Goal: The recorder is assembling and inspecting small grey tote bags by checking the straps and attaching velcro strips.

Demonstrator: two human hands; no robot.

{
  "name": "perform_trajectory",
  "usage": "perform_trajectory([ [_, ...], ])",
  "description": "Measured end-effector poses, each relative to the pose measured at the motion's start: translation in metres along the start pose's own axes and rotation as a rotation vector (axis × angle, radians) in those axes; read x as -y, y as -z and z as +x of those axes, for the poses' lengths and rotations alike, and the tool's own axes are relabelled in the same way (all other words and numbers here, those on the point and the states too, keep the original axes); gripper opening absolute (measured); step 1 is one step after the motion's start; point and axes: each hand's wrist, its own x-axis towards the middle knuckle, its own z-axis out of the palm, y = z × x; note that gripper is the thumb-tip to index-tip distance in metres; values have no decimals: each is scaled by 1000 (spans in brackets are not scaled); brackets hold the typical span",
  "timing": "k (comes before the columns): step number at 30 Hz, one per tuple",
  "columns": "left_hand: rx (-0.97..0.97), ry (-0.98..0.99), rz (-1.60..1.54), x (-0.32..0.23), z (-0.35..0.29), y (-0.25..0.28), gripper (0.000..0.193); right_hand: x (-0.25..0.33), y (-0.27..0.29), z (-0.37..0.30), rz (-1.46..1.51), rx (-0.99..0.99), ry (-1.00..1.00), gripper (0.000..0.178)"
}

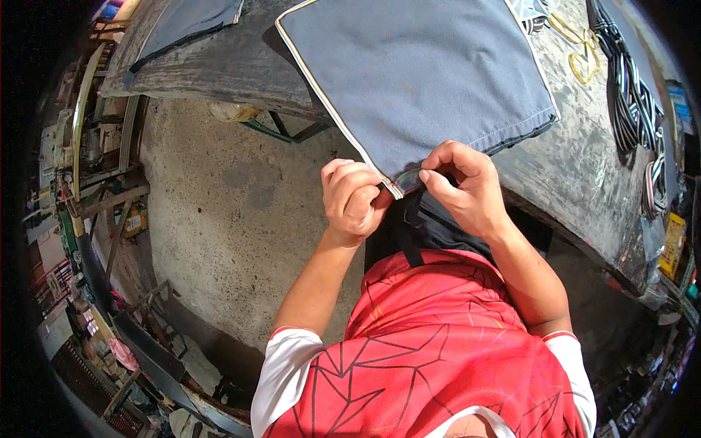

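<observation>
A large grey-blue fabric panel (416,73) with light striped piping along its side edges lies on the dark worktable and hangs over its near edge. My left hand (352,198) is closed on the panel's near left corner, where the piping ends. Beside it, my right hand (464,182) pinches the near hem between thumb and forefinger. A black strap (412,252) hangs just below the corner, between my hands. How the strap joins the fabric cannot be made out.
The worktable (577,175) runs across the front and right. Another grey-blue fabric piece (186,29) lies far left on it. Yellow scissor handles (577,47) and a bundle of striped cord (631,95) lie at the right. Concrete floor (226,212) and cluttered racks are at left.
</observation>
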Motion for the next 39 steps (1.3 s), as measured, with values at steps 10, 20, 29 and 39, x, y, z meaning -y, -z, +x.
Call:
perform_trajectory([
  [10, -2, 55, -33, -2, 4, -3, 22, -5, 28, 1, 353, -486, 79, 8],
  [20, 324, 789, -307, 8, 96, -29, 12, -81, 225, -163, 175, -1053, 80, 32],
  [29, 298, 423, -177, 16, 134, -62, 15, -194, 271, -429, 223, -1714, -366, 26],
  [39, 306, 289, -126, 6, 140, -68, 13, -374, 139, -662, 387, -2278, -1199, 10],
])
